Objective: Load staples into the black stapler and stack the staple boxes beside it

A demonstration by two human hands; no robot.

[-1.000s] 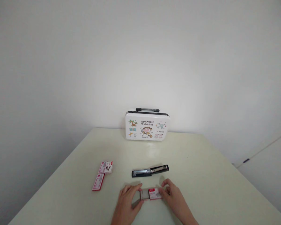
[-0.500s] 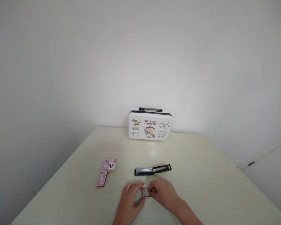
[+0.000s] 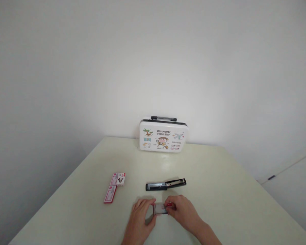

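Close to the table's front, my left hand (image 3: pixel 142 215) grips the left end of a small staple box (image 3: pixel 159 208), thumb and fingers on opposite sides. The box has a greyish, shiny top and pink-red edges. At its right end my right hand (image 3: pixel 180 209) is closed in a pinch, with a bit of red showing at the fingertips. What exactly these fingers hold is partly hidden. Just beyond the hands lies a black stapler (image 3: pixel 165 184), spread wide open with its metal inside showing.
To the left, red-and-white staple boxes (image 3: pixel 110 194) lie beside a small white box with a dark stapler picture (image 3: pixel 121 179). A white cartoon-printed case (image 3: pixel 164 136) with a black handle stands at the back against the wall. The table (image 3: pixel 206 166) is pale.
My right hand has shifted slightly to the right, away from my left hand. More of the box's top now shows between them. The stapler stays put.
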